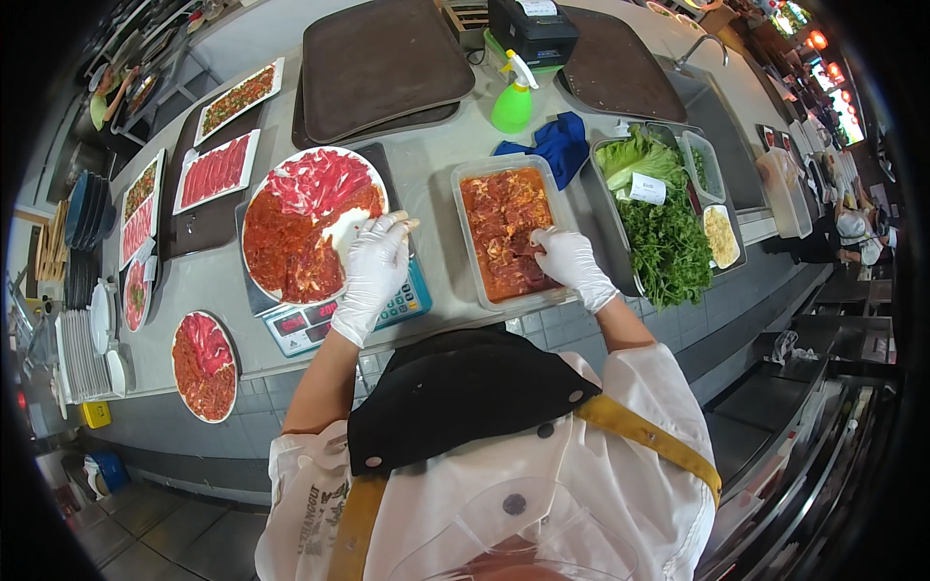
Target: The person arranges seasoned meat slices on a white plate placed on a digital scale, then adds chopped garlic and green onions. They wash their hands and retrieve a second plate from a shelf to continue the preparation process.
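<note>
My left hand (377,270), in a white disposable glove with stained fingertips, is at the right rim of a round white plate (347,234). Raw red-and-white sliced meat (320,180) covers the plate's far part; sauced marinated meat (283,250) fills much of the rest. Some white plate surface shows beside my hand. Under the plate is a digital scale (403,298) with lit red digits. My right hand (572,263), gloved too, reaches into a clear plastic container (459,218) of marinated meat slices (505,218), its fingers pinched on some meat.
To the right, a metal tray (616,218) holds lettuce (639,160) and leafy herbs (665,247). Behind are a green spray bottle (513,109), a blue cloth (556,149), a receipt printer (534,33) and brown trays (385,65). Plated meat (216,171) stands left; an oval meat plate (205,367) overhangs the counter edge.
</note>
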Motion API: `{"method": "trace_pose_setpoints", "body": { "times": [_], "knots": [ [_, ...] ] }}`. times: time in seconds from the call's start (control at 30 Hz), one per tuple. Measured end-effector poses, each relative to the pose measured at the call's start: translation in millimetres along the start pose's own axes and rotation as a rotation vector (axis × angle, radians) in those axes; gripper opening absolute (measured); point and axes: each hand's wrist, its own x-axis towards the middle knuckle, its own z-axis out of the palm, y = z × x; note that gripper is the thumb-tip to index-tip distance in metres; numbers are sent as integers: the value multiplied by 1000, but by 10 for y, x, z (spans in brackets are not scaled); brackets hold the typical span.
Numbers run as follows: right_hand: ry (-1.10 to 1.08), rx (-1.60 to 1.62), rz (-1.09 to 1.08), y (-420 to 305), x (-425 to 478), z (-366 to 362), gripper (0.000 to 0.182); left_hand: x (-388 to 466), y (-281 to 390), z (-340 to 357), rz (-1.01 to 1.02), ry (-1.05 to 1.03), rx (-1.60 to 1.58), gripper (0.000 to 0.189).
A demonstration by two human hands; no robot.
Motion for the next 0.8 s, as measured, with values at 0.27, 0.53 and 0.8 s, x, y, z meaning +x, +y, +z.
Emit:
{"method": "trace_pose_setpoints", "body": {
  "times": [0.27,0.53,0.8],
  "knots": [
    [-119,1073,207,110,71,-320,19,91,524,320,-158,-299,-599,24],
    [-170,1193,52,7,-53,-517,25,522,975,741,-428,-533,-810,35],
    [-68,1169,292,115,-133,-105,34,482,882,911,-511,-518,-676,42]
  ]
}}
